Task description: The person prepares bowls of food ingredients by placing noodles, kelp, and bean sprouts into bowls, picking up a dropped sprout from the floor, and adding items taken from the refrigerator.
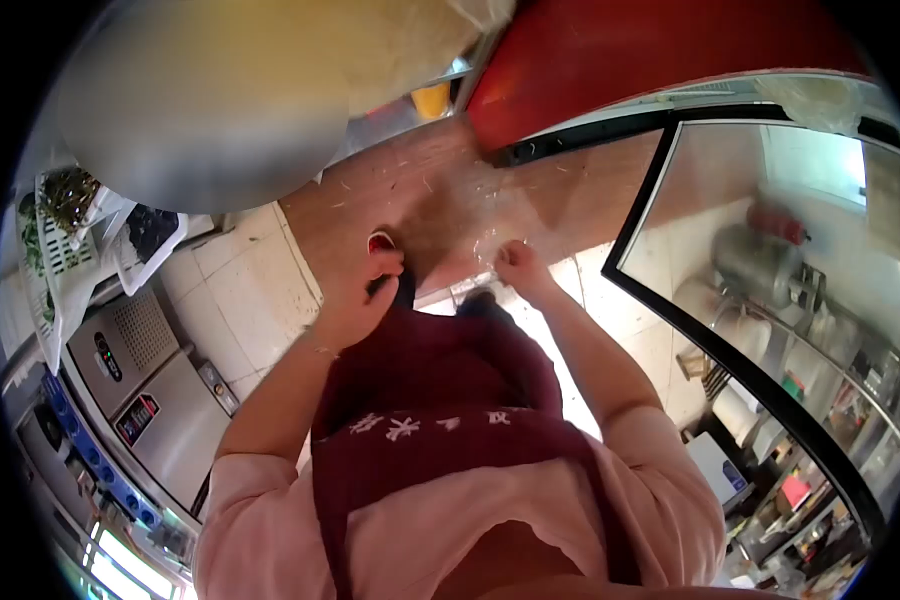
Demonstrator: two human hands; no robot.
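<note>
My left hand [363, 287] is held in front of my dark red apron [450, 455], over the floor and one red shoe [380, 242]. Its fingers are loosely bent, with a gap between thumb and fingers and nothing visible in it. To its right, my right hand [523, 270] has its fingers curled in. Whether anything is inside them is hidden; small bright glints show on the floor side of it. Neither hand touches the glass door [710, 230], which stands swung out on the right.
A large, blurred rounded object [210, 110] fills the upper left. A red panel [650, 60] tops the cabinet with the door. On the left are a white basket of greens [65, 265], a white tray of dark food [150, 240] and a steel appliance [155, 400]. Scraps lie on the brown floor [350, 200].
</note>
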